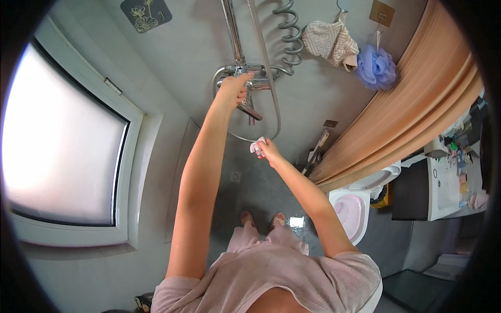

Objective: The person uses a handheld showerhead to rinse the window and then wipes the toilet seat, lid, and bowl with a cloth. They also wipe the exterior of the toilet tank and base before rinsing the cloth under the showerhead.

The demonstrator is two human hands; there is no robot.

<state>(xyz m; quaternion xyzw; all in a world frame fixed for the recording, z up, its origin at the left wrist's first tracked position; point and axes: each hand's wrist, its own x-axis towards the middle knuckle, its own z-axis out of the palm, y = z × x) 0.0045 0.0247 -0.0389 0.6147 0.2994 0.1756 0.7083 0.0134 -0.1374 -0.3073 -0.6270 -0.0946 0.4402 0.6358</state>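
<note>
At the wall, my left hand (234, 89) is curled over the front of a chrome shower mixer tap (260, 83), and it hides the part it grips. The tap's spout (250, 112) slants down just beyond my fingers. My right hand (268, 150) holds a crumpled pale pink cloth (257, 146) below the spout, apart from it. A grey shower hose (278, 113) loops down from the tap and passes behind the cloth.
An orange-brown shower curtain (407, 113) hangs at the right, with a toilet (352, 217) beyond it. A blue bath puff (376, 68) and a patterned bath mitt (330, 41) hang on the wall. The floor (270, 187) looks wet near a drain (235, 177). A frosted window (66, 144) is at the left.
</note>
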